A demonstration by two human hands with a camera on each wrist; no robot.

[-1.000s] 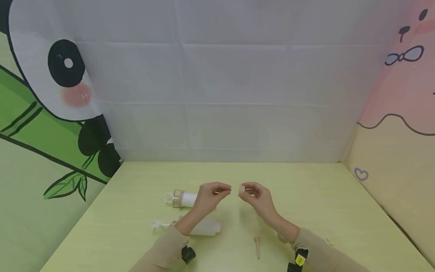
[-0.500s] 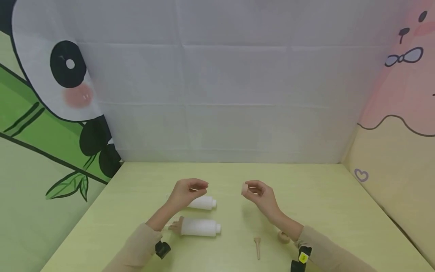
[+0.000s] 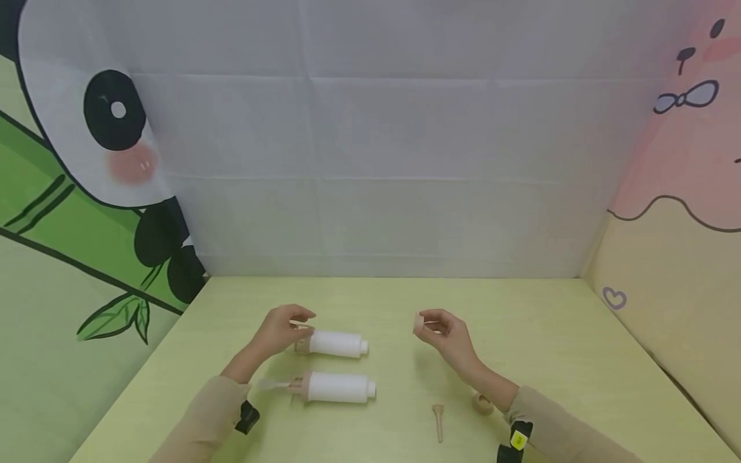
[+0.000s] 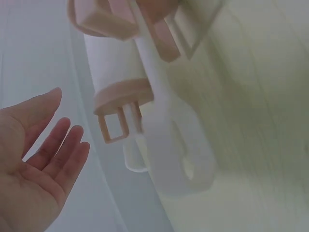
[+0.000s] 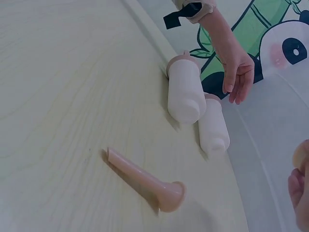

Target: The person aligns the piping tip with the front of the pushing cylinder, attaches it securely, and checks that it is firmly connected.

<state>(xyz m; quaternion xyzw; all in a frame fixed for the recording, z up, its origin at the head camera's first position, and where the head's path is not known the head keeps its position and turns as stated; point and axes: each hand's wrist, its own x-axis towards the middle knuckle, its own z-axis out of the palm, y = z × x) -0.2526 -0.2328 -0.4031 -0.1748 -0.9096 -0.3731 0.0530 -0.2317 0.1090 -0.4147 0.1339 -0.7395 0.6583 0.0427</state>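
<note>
My right hand [image 3: 447, 334] is raised over the table and pinches a small beige ring-like piece [image 3: 418, 323] between thumb and fingers. My left hand [image 3: 280, 331] is over the collar end of the farther white syringe-like cylinder [image 3: 337, 344]. Its fingers are extended, thumb apart, with nothing between them in the left wrist view. A second, similar white cylinder [image 3: 338, 387] lies nearer, parallel to the first. Each has a stepped nozzle pointing right and a pinkish-beige collar; a white rod with a looped handle [image 4: 169, 145] shows large in the left wrist view.
A pinkish-beige horn-shaped piece [image 5: 145, 180] lies on the pale wood-grain table [image 3: 550, 347] right of the cylinders. Near my right wrist sits a round beige piece [image 3: 482, 404], partly hidden. A white cloth wall [image 3: 393, 212] borders the table's back, printed panels its sides.
My left hand has moved left, away from the right hand, to the farther cylinder's collar end, uncovering the cylinders' bodies. My right hand keeps holding the ring-like piece, shifted slightly right.
</note>
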